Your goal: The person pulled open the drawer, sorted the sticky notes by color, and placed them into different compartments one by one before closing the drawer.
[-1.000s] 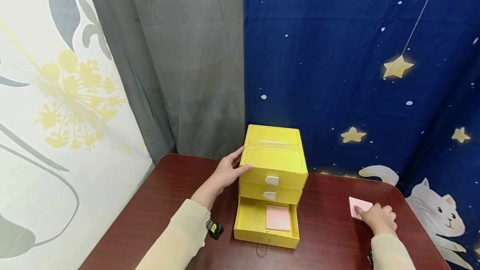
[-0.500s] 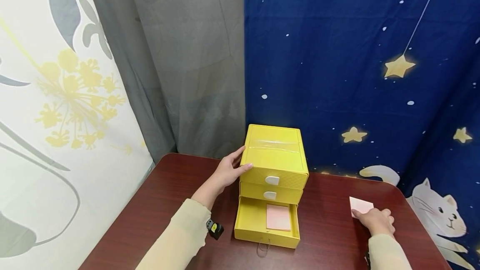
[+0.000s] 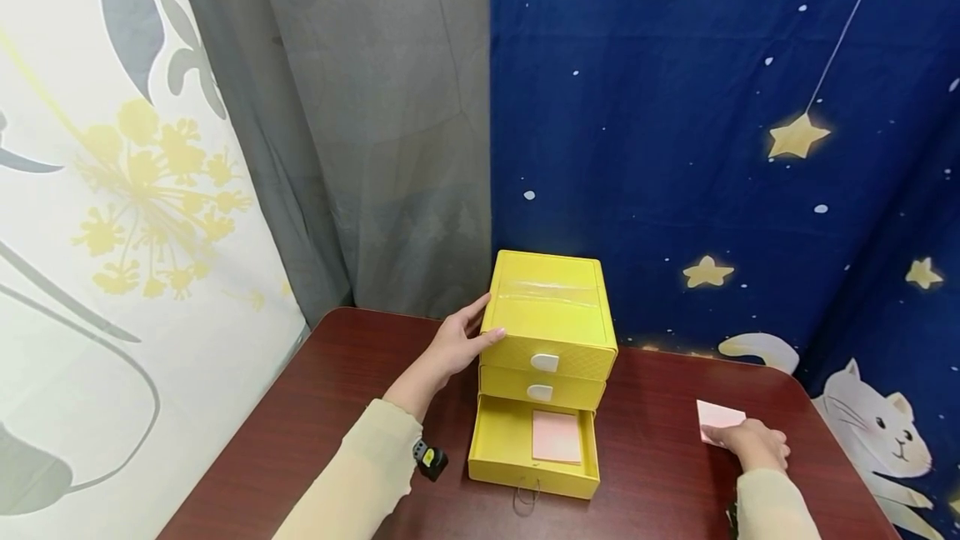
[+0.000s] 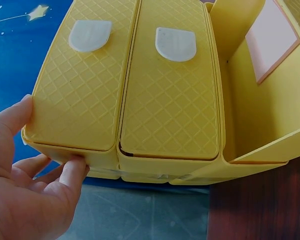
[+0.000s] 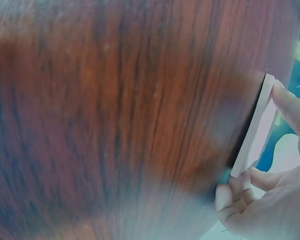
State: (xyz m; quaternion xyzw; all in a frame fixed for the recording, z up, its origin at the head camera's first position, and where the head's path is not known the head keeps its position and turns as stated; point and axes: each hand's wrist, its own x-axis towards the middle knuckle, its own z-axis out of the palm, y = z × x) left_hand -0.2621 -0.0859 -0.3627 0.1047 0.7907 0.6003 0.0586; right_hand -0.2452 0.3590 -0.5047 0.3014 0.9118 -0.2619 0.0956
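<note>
A yellow three-drawer box [image 3: 551, 315] stands on the table, its bottom drawer [image 3: 531, 477] pulled out. In that drawer lies a pink sticky note pad [image 3: 556, 437]. My left hand [image 3: 452, 347] grips the upper left front corner of the box, with the thumb at the top edge and fingers against the side, as the left wrist view shows. At the right of the table, my right hand [image 3: 754, 443] pinches a second pink sticky note pad [image 3: 720, 417] between thumb and fingers. Seen from the right wrist, this pad [image 5: 253, 132] is edge-on, close over the tabletop.
White tabs [image 3: 544, 362] mark the two pushed-in drawers, and a thin loop [image 3: 527, 496] hangs from the open drawer's front. Clear tape crosses the box top. Behind the dark red wooden table [image 3: 652, 440] hang a grey curtain [image 3: 390, 148] and a blue starry one [image 3: 637, 123].
My right hand has shifted slightly left and taken hold of the pad at its edge; the pad has tilted a little. The left hand and drawer box stay still.
</note>
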